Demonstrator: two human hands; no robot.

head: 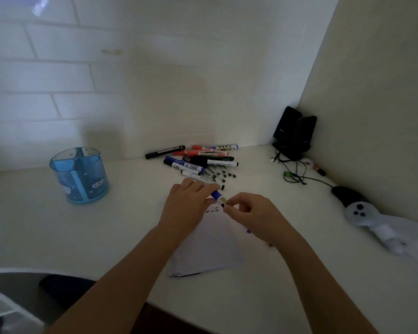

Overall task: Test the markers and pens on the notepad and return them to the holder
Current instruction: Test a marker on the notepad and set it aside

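Over the white notepad [208, 251] my two hands meet on a blue-and-white marker [217, 195]. My left hand [187, 204] grips its blue end. My right hand [253, 213] pinches the other part at the joint, and a blue tip [248, 231] sticks out below that hand. I cannot tell whether the cap is on or off. A few short black test marks [212, 209] show on the paper between my hands. The blue translucent holder [80, 174] stands upright at the left, apart from both hands. A pile of markers and pens [198, 160] lies behind my hands near the wall.
Several small black bits [223, 175] are scattered beside the pile. Two black speakers [293, 133] with cables [297, 175] fill the back right corner. A dark mouse [345, 192] and a white soft toy [374, 222] lie along the right wall. The desk's front edge runs at the lower left.
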